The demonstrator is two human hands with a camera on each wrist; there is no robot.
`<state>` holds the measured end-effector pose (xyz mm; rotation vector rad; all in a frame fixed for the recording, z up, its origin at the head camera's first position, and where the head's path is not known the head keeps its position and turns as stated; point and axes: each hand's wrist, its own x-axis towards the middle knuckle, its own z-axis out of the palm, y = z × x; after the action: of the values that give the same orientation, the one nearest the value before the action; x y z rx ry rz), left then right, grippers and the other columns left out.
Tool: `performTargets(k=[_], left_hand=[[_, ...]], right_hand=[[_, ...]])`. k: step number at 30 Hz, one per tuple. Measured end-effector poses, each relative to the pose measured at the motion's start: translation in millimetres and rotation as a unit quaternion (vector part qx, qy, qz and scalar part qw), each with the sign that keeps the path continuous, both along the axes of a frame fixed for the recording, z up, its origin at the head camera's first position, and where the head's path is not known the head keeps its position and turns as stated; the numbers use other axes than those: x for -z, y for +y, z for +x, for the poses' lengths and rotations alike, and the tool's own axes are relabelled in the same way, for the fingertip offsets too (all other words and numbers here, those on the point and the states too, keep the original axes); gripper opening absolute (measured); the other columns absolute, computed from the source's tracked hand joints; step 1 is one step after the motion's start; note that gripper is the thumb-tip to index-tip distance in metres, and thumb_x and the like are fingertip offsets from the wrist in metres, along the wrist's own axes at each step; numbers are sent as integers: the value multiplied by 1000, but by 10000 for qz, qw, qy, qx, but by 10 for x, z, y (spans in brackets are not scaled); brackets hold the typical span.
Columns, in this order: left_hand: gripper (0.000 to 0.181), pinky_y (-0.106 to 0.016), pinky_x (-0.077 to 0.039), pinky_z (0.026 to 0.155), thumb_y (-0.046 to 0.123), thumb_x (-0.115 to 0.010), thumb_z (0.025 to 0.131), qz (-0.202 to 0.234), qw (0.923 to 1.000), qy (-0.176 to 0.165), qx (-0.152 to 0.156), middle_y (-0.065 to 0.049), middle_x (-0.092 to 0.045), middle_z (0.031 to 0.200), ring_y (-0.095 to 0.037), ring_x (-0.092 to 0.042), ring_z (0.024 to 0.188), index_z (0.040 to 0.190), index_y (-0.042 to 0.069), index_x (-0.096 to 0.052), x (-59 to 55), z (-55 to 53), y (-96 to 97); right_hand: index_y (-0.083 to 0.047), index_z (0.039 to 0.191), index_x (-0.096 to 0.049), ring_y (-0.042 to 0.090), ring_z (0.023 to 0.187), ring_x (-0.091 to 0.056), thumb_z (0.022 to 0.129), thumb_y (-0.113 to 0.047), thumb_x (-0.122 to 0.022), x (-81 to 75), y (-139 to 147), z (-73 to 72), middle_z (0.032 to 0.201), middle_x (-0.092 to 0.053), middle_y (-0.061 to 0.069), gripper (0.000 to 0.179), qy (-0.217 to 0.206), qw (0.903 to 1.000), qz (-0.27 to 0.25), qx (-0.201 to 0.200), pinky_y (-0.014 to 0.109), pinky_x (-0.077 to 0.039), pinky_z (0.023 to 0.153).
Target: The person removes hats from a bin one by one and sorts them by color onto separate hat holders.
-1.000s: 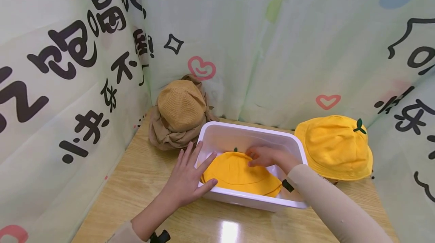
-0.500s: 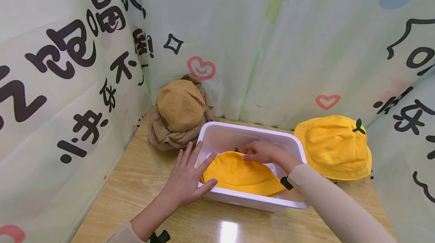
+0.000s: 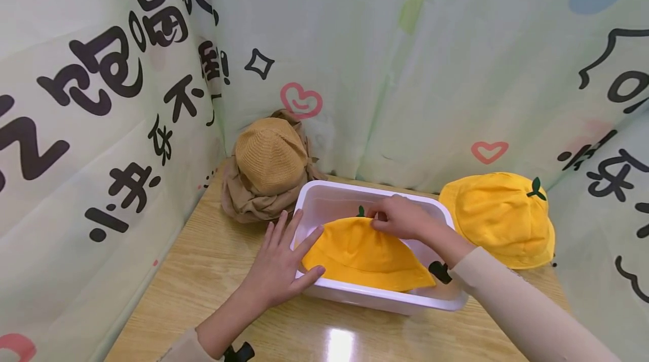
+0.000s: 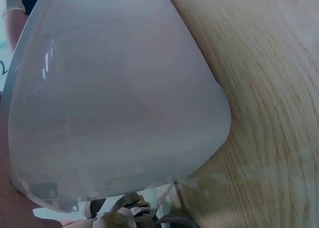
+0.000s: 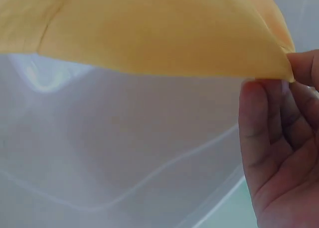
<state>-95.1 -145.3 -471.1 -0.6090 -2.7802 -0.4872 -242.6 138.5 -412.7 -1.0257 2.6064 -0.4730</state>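
Observation:
A yellow bucket hat [image 3: 362, 252] with a small green sprout on top is inside the white plastic bin [image 3: 372, 289]. My right hand [image 3: 403, 217] pinches the hat's crown between thumb and fingers, drawing the cloth up into a peak. In the right wrist view, the fingertips grip the edge of the yellow cloth [image 5: 164, 33], with the bin's inner wall [image 5: 149, 138] behind. My left hand [image 3: 279, 260] lies with spread, straight fingers on the bin's left rim. The left wrist view shows mostly the bin's outer side [image 4: 119, 98], with part of that hand at the left edge.
Behind the bin's left end, a tan woven hat [image 3: 271, 153] sits on a brown cloth hat [image 3: 253, 204]. To the right stands a second yellow hat [image 3: 499, 221] with a green sprout. A printed curtain [image 3: 355, 69] encloses the wooden table [image 3: 203, 272] at the back and sides.
My right hand has gone from resting at the hat's crown to pinching it and has risen slightly, pulling the hat up inside the bin. The left hand has stayed on the rim.

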Motion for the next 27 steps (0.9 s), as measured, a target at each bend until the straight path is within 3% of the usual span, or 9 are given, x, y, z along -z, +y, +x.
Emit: performTargets(k=[14, 21, 27], left_hand=[[66, -68, -22, 113, 64, -46, 97, 127, 9999, 48, 59, -18, -20, 164, -47, -14, 150, 155, 33, -38, 2, -5, 4], [66, -69, -24, 112, 65, -44, 97, 143, 9998, 93, 48, -18, -21, 164, -49, -17, 148, 154, 32, -40, -6, -2, 5], [66, -69, -24, 112, 64, -47, 96, 153, 9999, 34, 50, -17, -21, 164, -48, -16, 149, 154, 34, -39, -13, -6, 3]], right_hand=[[-20, 93, -77, 10, 65, -53, 91, -23, -70, -238, 170, 98, 75, -66, -11, 8, 224, 9969, -315, 692, 28, -47, 61], [-12, 96, -77, 12, 70, -57, 94, -21, -69, -406, 354, 154, 80, -70, -5, 12, 661, 9862, -905, 1215, 29, -49, 67], [-10, 105, -77, 15, 76, -63, 97, -27, -66, -593, 540, 179, 91, -74, 2, 22, 499, 9786, -1172, 1615, 28, -51, 66]])
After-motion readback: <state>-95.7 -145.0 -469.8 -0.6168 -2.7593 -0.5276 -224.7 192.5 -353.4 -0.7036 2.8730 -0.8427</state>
